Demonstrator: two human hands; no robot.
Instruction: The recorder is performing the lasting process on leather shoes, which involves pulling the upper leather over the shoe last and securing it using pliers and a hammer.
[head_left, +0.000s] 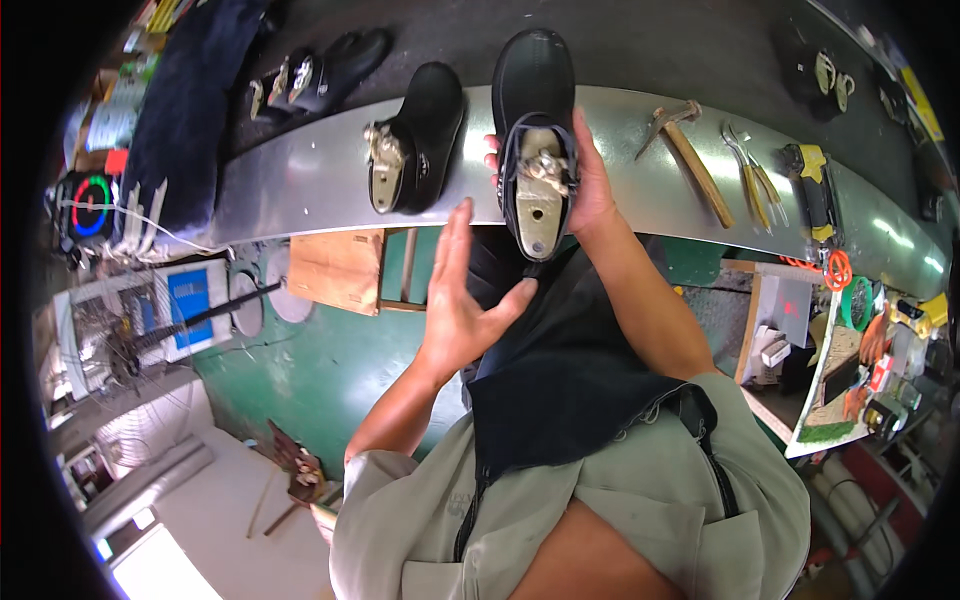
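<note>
**Shoe on a last, held up over the metal counter**

Curving across the upper half of the view, a long grey metal counter [320, 175] is carrying the work at standing height, with a green floor and a wire fan guard [120, 350] lying below it on the left. A dark blue cloth [185, 110] is draped over the counter's left end. The person's pale shirt and dark apron [560, 370] are filling the lower middle.

Two black shoes are lying sole-side down at the counter's near edge. The right hand [590, 185] is wrapping around the black shoe [535, 90] from the side and behind, fingers closed on its heel part, tipping the opening toward the camera so that the tan last [538, 205] inside is showing, with the gathered material at its top. The left hand [465, 300] is hovering just below, fingers spread wide and holding nothing, not clearly touching the shoe. A second black shoe [420, 135] on its own last is resting on the counter just to the left, within easy reach. Another dark pair [315, 75] is lying farther back.

To the right, kept apart from the shoes, a wooden-handled hammer [690, 155], pliers [750, 175] and a yellow-and-black tool [812, 185] are lying side by side.
</note>
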